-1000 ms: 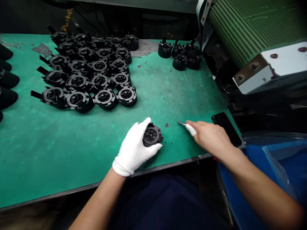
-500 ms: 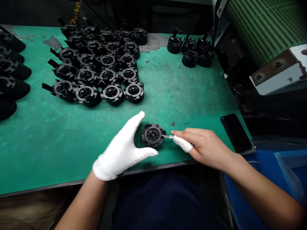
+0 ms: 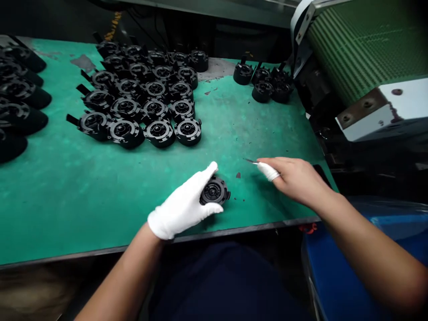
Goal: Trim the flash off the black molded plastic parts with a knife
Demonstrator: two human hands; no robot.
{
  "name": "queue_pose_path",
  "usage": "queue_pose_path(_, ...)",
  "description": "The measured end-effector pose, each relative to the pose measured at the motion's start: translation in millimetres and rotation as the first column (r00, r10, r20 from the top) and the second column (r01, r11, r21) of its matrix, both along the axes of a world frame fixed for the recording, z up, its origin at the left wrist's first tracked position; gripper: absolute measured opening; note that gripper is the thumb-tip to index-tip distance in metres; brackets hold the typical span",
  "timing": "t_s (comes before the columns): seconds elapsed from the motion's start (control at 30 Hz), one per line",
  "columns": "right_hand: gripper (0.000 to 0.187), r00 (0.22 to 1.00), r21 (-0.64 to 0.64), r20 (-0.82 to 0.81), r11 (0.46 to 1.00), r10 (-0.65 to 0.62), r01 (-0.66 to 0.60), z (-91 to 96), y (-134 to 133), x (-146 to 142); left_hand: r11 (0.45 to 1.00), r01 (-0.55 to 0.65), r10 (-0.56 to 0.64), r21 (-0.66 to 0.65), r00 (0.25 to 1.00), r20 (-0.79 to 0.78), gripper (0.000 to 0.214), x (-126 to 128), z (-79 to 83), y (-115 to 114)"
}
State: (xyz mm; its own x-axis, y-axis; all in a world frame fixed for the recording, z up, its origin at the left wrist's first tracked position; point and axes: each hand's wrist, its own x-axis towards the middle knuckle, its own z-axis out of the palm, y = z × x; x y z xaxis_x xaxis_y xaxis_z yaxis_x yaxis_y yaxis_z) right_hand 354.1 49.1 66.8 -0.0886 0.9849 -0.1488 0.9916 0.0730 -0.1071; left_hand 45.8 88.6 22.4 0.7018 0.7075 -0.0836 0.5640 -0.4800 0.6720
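My left hand wears a white glove and grips a round black plastic part at the near edge of the green table, thumb below it and fingers over its top. My right hand is bare, with white tape round the forefinger. It pinches a small metal blade whose tip points left, held just above the mat and a hand's width to the right of the part. Blade and part do not touch.
Rows of the same black round parts fill the table's far left, with a smaller cluster at the back right. More dark parts line the left edge. A green ribbed conveyor rises at right; a blue bin stands below it.
My right hand has drawn the blade away from the part, up and to the right. My left hand has closed round the part again after standing open beside it.
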Motion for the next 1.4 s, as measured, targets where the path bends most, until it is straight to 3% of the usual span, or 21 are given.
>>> queue_pose_path(0.07, 0.042, 0.985, -0.013, -0.153, 0.996, 0.081, -0.084, -4.9, -7.7, -6.8, 0.992, 0.114, -0.116, -0.047, 0.993, -0.035, 0.080, -17.5, 6.1, 13.3)
queue_pose_path(0.1, 0.041, 0.974, -0.023, -0.200, 0.994, 0.104, -0.111, -7.5, -12.0, -10.9, 0.993, 0.104, -0.106, -0.053, 0.993, -0.043, 0.071, -28.6, 8.7, 19.6)
queue_pose_path(0.17, 0.042, 0.959, -0.028, -0.247, 0.988, 0.138, -0.149, -11.4, -19.5, -18.5, 0.997, -0.041, 0.040, -0.060, 0.999, -0.014, 0.065, -51.7, 12.7, 26.6)
queue_pose_path(0.23, 0.043, 0.945, -0.003, -0.279, 0.984, 0.172, -0.180, -12.0, -25.5, -27.1, 0.977, -0.181, 0.191, -0.113, 0.978, 0.082, 0.080, -69.5, 14.9, 22.2)
queue_pose_path(0.3, 0.044, 0.921, 0.000, -0.320, 0.972, 0.221, -0.233, -8.8, -30.8, -40.0, 0.964, -0.213, 0.235, -0.161, 0.963, 0.132, 0.103, -75.9, 14.5, 6.6)
queue_pose_path(0.4, 0.047, 0.887, -0.030, -0.343, 0.940, 0.309, -0.339, -1.2, -39.4, -67.8, 0.968, -0.233, 0.240, -0.095, 0.968, 0.070, 0.123, -64.7, 6.4, -24.0)
queue_pose_path(0.53, 0.051, 0.923, -0.076, -0.198, 0.933, 0.331, -0.351, 3.1, -49.4, -100.4, 0.949, -0.313, 0.310, 0.020, 0.945, 0.102, 0.102, -41.0, -10.7, -45.6)
queue_pose_path(0.67, 0.050, 0.945, -0.085, -0.056, 0.941, 0.323, -0.327, 3.0, -42.9, -104.1, 0.938, -0.341, 0.331, 0.063, 0.935, 0.129, 0.087, -34.8, -16.7, -44.8)
queue_pose_path(0.73, 0.047, 0.968, -0.104, 0.066, 0.967, 0.241, -0.234, 2.1, -30.3, -89.7, 0.938, -0.338, 0.327, 0.072, 0.936, 0.130, 0.086, -35.4, -15.3, -43.7)
queue_pose_path(0.83, 0.039, 0.974, -0.079, 0.225, 0.996, -0.033, 0.052, 0.7, -10.0, -54.9, 0.941, -0.331, 0.321, 0.074, 0.939, 0.120, 0.085, -36.0, -12.0, -43.1)
queue_pose_path(0.9, 0.044, 0.990, 0.016, 0.129, 0.998, -0.060, 0.059, 0.5, -4.6, -38.1, 0.946, -0.317, 0.309, 0.067, 0.945, 0.112, 0.086, -36.6, -10.2, -41.4)
queue_pose_path(0.97, 0.045, 0.995, 0.059, -0.086, 0.998, 0.044, -0.039, -0.3, -8.6, -35.3, 0.956, -0.287, 0.281, 0.058, 0.955, 0.096, 0.087, -38.6, -8.3, -37.7)
queue_pose_path(1.1, 0.038, 0.901, 0.020, -0.361, 0.968, 0.240, -0.249, -8.9, -28.4, -56.3, 0.981, -0.194, 0.193, 0.026, 0.980, 0.040, 0.091, -46.1, -2.9, -29.7)
queue_pose_path(1.2, 0.041, 0.884, 0.005, -0.363, 0.949, 0.294, -0.314, -19.1, -36.7, -68.6, 0.988, -0.155, 0.155, 0.007, 0.988, 0.029, 0.098, -48.0, 1.2, -30.7)
queue_pose_path(1.4, 0.042, 0.892, -0.081, -0.338, 0.935, 0.300, -0.345, -25.4, -34.7, -85.5, 0.938, -0.341, 0.328, 0.067, 0.932, 0.150, 0.102, -30.3, -3.2, -46.4)
